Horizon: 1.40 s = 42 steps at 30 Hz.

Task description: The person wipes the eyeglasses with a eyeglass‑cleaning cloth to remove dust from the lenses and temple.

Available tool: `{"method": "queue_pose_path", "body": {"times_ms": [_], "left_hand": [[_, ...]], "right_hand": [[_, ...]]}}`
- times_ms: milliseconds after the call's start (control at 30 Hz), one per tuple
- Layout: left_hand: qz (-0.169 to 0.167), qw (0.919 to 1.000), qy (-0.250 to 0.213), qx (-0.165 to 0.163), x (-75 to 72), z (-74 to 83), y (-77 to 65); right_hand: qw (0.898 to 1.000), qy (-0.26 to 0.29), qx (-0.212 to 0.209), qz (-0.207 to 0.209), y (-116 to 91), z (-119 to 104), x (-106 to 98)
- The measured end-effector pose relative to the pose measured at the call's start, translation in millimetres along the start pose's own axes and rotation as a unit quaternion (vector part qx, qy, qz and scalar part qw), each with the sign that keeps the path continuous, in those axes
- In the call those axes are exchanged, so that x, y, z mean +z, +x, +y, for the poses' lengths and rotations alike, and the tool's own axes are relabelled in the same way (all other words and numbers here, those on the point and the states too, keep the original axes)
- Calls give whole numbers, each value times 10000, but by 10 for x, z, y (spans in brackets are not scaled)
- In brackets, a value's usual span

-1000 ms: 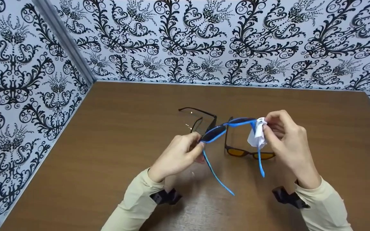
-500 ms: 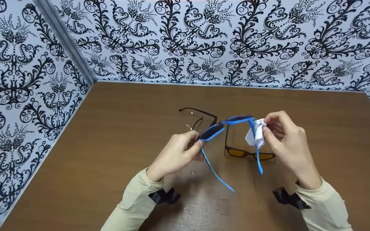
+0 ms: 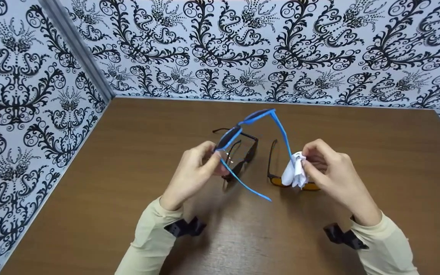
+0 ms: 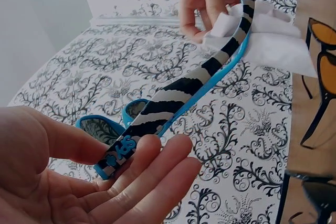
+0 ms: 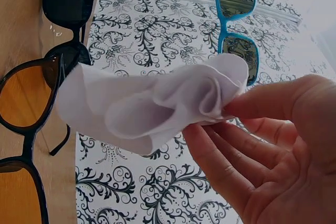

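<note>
Blue-framed sunglasses (image 3: 230,137) with dark lenses are held in the air by my left hand (image 3: 193,172), its thumb and fingers pinching the frame corner near a hinge. In the left wrist view, the near temple arm (image 4: 178,93) shows a black-and-white zebra pattern. My right hand (image 3: 334,175) pinches a crumpled white cloth (image 3: 295,172) between thumb and fingers. The cloth is at the tip of the far temple arm, whose end it hides. From the right wrist view, the cloth (image 5: 152,103) hangs in loose folds, the blue sunglasses (image 5: 236,19) beyond it.
Black sunglasses (image 3: 251,151) lie on the brown table (image 3: 147,152) behind the left hand. Dark-framed glasses with orange lenses (image 3: 281,181) lie beneath the cloth, partly covered by it in the head view. Patterned walls (image 3: 235,49) border the table at the back and left.
My left hand has moved left and slightly up, carrying the blue sunglasses up and left. My right hand has shifted slightly left and down, the cloth passing from near the hinge to the temple tip.
</note>
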<state>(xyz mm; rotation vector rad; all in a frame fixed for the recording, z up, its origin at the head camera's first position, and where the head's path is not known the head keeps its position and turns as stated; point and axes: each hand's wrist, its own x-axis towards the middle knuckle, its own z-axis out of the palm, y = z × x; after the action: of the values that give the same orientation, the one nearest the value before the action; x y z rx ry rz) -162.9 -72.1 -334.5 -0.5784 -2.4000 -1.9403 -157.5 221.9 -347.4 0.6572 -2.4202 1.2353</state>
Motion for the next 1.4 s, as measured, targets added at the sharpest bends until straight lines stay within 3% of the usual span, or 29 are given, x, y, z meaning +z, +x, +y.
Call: {"method": "queue_pose_path", "body": {"times_ms": [133,367,700,1067,1233,1400], "left_hand": [[8,10000,28,-24,-15,21,-5],[-333,9992,236,11,37,12,-7],[-940,9875,1148,540,121,-21,-46],[-1517,9836,947,231,220,-31,-67],[-1398,9869,774,211,221,-28,-56],[-921,9934,632,244,189,-36,-35]], "right_hand": [[10000,9,32,-68,-8,-1,-3],[9999,-74,128,54,-11,11,-18],[9985,-42,110,537,2,24,-33],[9933,97,21,1155,18,12,-35],[9912,170,-43,1315,18,7,-44],[9928,200,-100,1174,15,14,-35]]}}
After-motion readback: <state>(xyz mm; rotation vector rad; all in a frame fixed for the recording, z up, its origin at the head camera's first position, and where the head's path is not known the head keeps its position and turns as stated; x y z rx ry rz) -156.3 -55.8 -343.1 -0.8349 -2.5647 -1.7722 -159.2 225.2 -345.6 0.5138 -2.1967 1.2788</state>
